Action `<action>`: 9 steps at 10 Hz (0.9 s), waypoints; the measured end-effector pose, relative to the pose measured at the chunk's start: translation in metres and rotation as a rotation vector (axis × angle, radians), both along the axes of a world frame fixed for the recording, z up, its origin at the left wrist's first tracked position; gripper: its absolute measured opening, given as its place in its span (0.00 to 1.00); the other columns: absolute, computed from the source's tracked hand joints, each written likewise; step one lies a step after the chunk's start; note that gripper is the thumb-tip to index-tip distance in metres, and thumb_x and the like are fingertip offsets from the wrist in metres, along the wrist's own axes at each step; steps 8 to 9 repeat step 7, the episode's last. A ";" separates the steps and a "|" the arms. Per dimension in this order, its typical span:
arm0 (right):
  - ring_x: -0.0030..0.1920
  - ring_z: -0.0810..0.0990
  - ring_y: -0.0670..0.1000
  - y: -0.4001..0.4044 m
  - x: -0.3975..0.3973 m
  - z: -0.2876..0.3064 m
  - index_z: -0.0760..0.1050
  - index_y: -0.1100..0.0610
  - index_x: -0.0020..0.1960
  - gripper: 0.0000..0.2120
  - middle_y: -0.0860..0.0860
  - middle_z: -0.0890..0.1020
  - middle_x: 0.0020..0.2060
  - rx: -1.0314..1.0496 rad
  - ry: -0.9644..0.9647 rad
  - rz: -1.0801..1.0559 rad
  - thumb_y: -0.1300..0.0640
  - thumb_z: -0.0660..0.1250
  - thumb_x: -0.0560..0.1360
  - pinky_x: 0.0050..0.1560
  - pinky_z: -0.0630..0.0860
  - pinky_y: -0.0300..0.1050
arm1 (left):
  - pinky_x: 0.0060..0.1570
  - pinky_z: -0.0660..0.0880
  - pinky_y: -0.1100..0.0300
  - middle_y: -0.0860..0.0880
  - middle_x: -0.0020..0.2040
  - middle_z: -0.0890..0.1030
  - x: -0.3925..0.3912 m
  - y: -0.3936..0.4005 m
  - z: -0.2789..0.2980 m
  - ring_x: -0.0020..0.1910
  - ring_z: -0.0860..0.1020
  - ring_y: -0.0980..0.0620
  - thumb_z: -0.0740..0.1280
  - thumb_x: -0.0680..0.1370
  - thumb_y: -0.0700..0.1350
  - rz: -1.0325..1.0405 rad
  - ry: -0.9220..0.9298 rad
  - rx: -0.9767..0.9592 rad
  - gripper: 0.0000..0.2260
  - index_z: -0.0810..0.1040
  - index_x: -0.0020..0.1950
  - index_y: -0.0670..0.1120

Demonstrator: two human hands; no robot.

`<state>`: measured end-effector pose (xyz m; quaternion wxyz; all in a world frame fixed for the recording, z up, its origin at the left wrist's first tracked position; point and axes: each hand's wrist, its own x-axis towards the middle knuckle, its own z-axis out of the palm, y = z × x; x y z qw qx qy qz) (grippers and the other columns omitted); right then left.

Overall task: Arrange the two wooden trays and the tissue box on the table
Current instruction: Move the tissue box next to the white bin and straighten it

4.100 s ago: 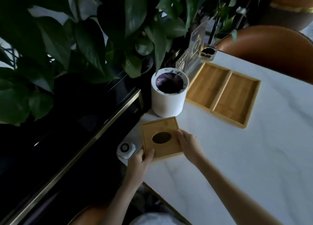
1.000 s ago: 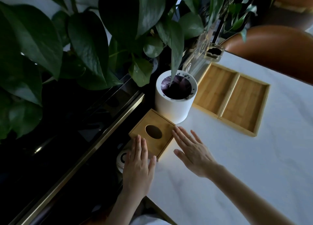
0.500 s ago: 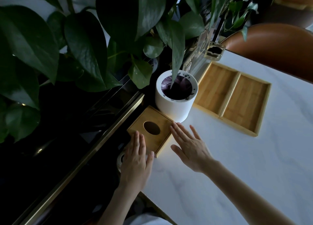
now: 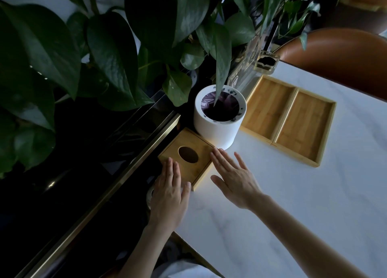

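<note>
The wooden tissue box (image 4: 194, 143), square with an oval hole in its top, sits at the table's left edge right by the white pot. My left hand (image 4: 167, 191) lies flat with its fingertips on the box's near left corner. My right hand (image 4: 232, 177) is flat and spread, its fingertips against the box's right edge. Neither hand grips anything. Two shallow wooden trays lie side by side further back, the left tray (image 4: 268, 108) touching the right tray (image 4: 303, 127).
A white cylindrical pot (image 4: 215, 131) with a dark liner stands between box and trays. Large green leaves (image 4: 111, 53) overhang the left. A small white round device (image 4: 151, 194) peeks out under my left hand. A brown chair (image 4: 339, 55) stands beyond the white marble table (image 4: 314, 204).
The tissue box has been turned and slid left and back against the pot and table edge. Both hands went from holding its sides to lying flat beside it.
</note>
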<state>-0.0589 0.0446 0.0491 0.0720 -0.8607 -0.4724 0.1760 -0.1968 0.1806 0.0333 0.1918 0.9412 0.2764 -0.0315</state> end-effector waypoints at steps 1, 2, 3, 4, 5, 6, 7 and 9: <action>0.71 0.30 0.46 0.003 -0.001 0.001 0.31 0.47 0.69 0.29 0.43 0.35 0.71 0.002 -0.006 0.000 0.38 0.31 0.72 0.71 0.29 0.47 | 0.73 0.56 0.55 0.51 0.71 0.36 0.001 0.004 0.000 0.73 0.43 0.53 0.27 0.67 0.68 -0.001 0.012 0.005 0.35 0.35 0.69 0.50; 0.71 0.30 0.46 0.004 0.000 0.000 0.31 0.47 0.69 0.28 0.43 0.35 0.70 0.002 -0.015 -0.001 0.39 0.33 0.73 0.71 0.29 0.47 | 0.73 0.58 0.53 0.51 0.72 0.36 0.000 0.005 -0.001 0.74 0.45 0.52 0.22 0.64 0.67 -0.001 0.015 0.014 0.38 0.36 0.69 0.49; 0.71 0.30 0.46 0.004 0.000 -0.001 0.31 0.47 0.69 0.28 0.43 0.35 0.70 -0.007 -0.009 -0.002 0.38 0.32 0.73 0.70 0.29 0.47 | 0.72 0.61 0.52 0.51 0.71 0.36 0.001 0.004 0.003 0.75 0.50 0.49 0.21 0.64 0.67 0.006 0.022 0.009 0.38 0.36 0.69 0.49; 0.71 0.32 0.46 0.004 -0.002 0.000 0.32 0.47 0.69 0.29 0.43 0.36 0.70 0.011 0.003 -0.006 0.38 0.31 0.72 0.72 0.31 0.48 | 0.70 0.63 0.54 0.50 0.72 0.36 0.002 0.002 0.008 0.75 0.53 0.48 0.25 0.65 0.68 0.013 0.060 0.013 0.40 0.37 0.71 0.48; 0.71 0.33 0.45 0.004 -0.002 0.003 0.34 0.48 0.70 0.32 0.43 0.37 0.70 0.032 0.025 -0.021 0.37 0.30 0.70 0.74 0.34 0.48 | 0.68 0.66 0.56 0.48 0.77 0.42 0.005 -0.001 0.018 0.74 0.57 0.47 0.34 0.72 0.63 0.026 0.104 0.041 0.34 0.42 0.74 0.47; 0.72 0.35 0.45 0.005 0.000 0.007 0.40 0.50 0.74 0.35 0.44 0.42 0.74 0.038 0.081 -0.029 0.37 0.33 0.71 0.75 0.37 0.49 | 0.72 0.60 0.52 0.46 0.77 0.45 0.009 0.000 0.030 0.75 0.56 0.46 0.46 0.79 0.57 0.023 0.189 0.024 0.28 0.45 0.74 0.45; 0.76 0.47 0.49 0.008 0.003 0.020 0.49 0.52 0.75 0.27 0.49 0.54 0.76 0.153 0.205 -0.173 0.46 0.49 0.79 0.77 0.47 0.50 | 0.70 0.60 0.48 0.41 0.76 0.57 0.023 0.003 0.049 0.72 0.61 0.44 0.52 0.79 0.55 0.054 0.204 0.025 0.25 0.58 0.72 0.43; 0.76 0.47 0.49 0.008 0.003 0.020 0.49 0.52 0.75 0.27 0.49 0.54 0.76 0.153 0.205 -0.173 0.46 0.49 0.79 0.77 0.47 0.50 | 0.70 0.60 0.48 0.41 0.76 0.57 0.023 0.003 0.049 0.72 0.61 0.44 0.52 0.79 0.55 0.054 0.204 0.025 0.25 0.58 0.72 0.43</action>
